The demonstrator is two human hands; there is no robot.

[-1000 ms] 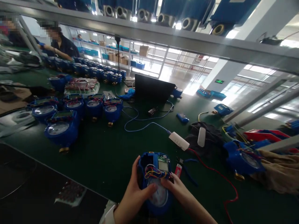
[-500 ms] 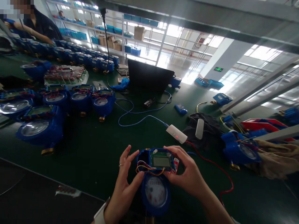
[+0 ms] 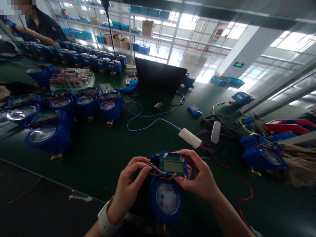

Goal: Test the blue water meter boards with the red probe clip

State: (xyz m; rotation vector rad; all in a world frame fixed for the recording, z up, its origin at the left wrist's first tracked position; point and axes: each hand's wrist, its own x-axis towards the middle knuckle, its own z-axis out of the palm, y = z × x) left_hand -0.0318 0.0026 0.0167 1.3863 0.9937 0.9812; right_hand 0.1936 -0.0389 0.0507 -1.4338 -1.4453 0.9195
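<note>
A blue water meter (image 3: pixel 155 200) with a round clear dial (image 3: pixel 168 198) is in front of me, its brass fitting toward me. Its upper box is uncovered and shows a green circuit board with a grey display (image 3: pixel 173 167). My left hand (image 3: pixel 132 177) pinches thin coloured wires (image 3: pixel 155 168) between thumb and fingers at the box's left side. Around the right end of the box, my right hand (image 3: pixel 201 174) is closed, thumb below and fingers above. Part of a red-and-white battery (image 3: pixel 189 171) shows beside the right palm.
Several opened blue meters (image 3: pixel 48 135) stand to the left. Beyond are a black laptop (image 3: pixel 159 76), a white adapter box (image 3: pixel 190 138) with blue and red cables, and a dark cloth (image 3: pixel 222 130). Another meter (image 3: pixel 263 154) sits at the right. A person (image 3: pixel 45 24) works at the far left.
My left hand has gone from spread fingers beside the box to a pinch on the wires, drawing them leftward. My right hand keeps its hold. The adapter's red light no longer shows.
</note>
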